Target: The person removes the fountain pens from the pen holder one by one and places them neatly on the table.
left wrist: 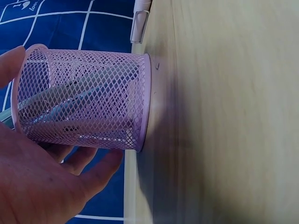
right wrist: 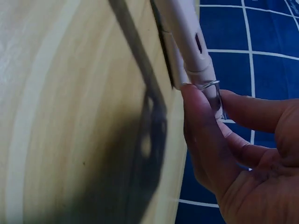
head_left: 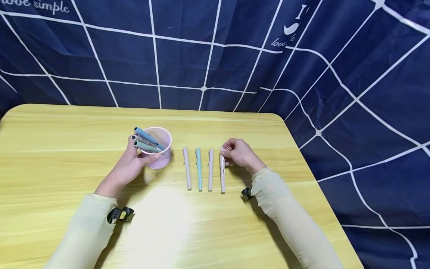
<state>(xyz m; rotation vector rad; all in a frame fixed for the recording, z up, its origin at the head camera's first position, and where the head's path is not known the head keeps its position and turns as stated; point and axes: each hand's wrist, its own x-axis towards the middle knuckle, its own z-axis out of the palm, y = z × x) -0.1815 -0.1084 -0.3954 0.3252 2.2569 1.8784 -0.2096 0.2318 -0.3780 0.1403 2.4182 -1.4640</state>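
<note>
Your right fingers pinch the clip end of a pale pink pen (head_left: 223,175), right of a lilac pen (head_left: 210,172), turquoise pen (head_left: 199,172) and pinkish pen (head_left: 187,172) | your left hand (head_left: 131,162) curls round a pink mesh cup (head_left: 161,160), blue pen (head_left: 149,138) and green pen (head_left: 147,147) inside | glossy wood-grain surface (head_left: 77,138) | navy white-grid curtain (head_left: 181,63) behind
</note>
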